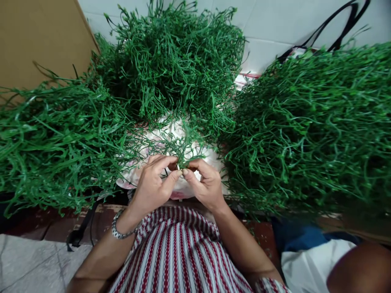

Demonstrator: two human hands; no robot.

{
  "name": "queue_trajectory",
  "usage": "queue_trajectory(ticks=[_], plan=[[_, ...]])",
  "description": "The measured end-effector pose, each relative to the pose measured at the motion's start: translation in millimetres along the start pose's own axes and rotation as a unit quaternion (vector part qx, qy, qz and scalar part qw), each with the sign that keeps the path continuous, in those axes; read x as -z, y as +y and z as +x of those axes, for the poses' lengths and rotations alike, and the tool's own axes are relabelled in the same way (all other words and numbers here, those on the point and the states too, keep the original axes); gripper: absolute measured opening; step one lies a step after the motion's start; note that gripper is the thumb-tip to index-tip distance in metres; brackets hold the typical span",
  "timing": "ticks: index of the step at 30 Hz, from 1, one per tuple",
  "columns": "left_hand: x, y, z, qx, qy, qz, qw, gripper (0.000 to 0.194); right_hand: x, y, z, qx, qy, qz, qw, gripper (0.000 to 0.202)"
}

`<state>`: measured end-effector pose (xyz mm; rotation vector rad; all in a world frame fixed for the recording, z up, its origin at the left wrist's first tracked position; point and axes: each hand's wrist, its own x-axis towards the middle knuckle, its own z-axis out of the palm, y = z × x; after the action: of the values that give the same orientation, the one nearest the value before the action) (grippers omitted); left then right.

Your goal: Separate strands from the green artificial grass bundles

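The right green pile [317, 122] is biggest, then come the back green pile [171, 57] and the left green pile [58, 142]. A white sheet with pink spots [210, 156] lies between them. Over it, the left hand [152, 185] and right hand [209, 185] both pinch a little green bunch [182, 156]. Soft pinches, thumbs close together, should keep its thin stems from getting squashed.
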<state>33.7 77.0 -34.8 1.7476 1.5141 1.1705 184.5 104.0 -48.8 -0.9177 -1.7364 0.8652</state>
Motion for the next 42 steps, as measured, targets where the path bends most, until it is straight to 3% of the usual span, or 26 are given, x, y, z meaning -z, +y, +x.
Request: queue_trajectory(ticks=[3, 6, 9, 13, 16, 18, 20, 24, 26, 29, 31, 36, 42], plan=[[2.7, 1, 1, 0.037, -0.008, -0.129, 0.991, 0.004, 0, 0, 1, -0.009, -0.033, 0.049, 0.998, 0.006], [0.0, -3, -1, 0.029, 0.038, -0.233, 0.971, 0.006, -2, 4, -1, -0.057, -0.057, 0.150, 0.985, 0.008], [-5.5, -6, -4, 0.018, 0.095, -0.287, 0.953, 0.010, -12, 8, -7, -0.119, -0.028, 0.284, 0.951, 0.011], [-10.4, -8, -8, 0.080, 0.118, -0.319, 0.937, 0.010, -29, 12, -15, -0.149, 0.030, 0.369, 0.917, 0.016], [-11.0, -8, -7, 0.107, 0.132, -0.331, 0.928, 0.011, -29, 11, -19, -0.134, 0.008, 0.288, 0.948, 0.015], [-10.5, -8, -6, 0.119, 0.122, -0.339, 0.925, 0.011, -20, 8, -21, -0.084, -0.024, 0.156, 0.984, 0.011], [-10.3, -9, -5, 0.131, 0.101, -0.337, 0.927, 0.009, -7, 2, -22, -0.003, -0.006, 0.020, 1.000, 0.005], [-11.3, -9, -5, 0.124, 0.070, -0.299, 0.943, 0.006, 16, -10, -14, 0.180, 0.105, -0.105, 0.972, 0.024], [-11.9, -7, -6, 0.116, 0.046, -0.279, 0.952, 0.005, 19, -13, -6, 0.226, 0.079, -0.143, 0.960, 0.029], [-12.3, -5, -7, 0.107, 0.014, -0.270, 0.957, 0.004, 16, -9, 3, 0.200, -0.029, -0.168, 0.965, 0.020], [-12.5, -6, -9, 0.108, 0.002, -0.273, 0.956, 0.002, 13, -2, 4, 0.155, -0.063, -0.136, 0.977, 0.014], [-14.0, -9, -12, 0.120, -0.026, -0.288, 0.950, 0.004, 13, 6, -3, 0.093, -0.079, -0.058, 0.991, 0.010], [-18.3, -8, -12, 0.041, 0.015, -0.213, 0.976, 0.002, 15, 2, -8, 0.127, -0.045, -0.068, 0.988, 0.007]])
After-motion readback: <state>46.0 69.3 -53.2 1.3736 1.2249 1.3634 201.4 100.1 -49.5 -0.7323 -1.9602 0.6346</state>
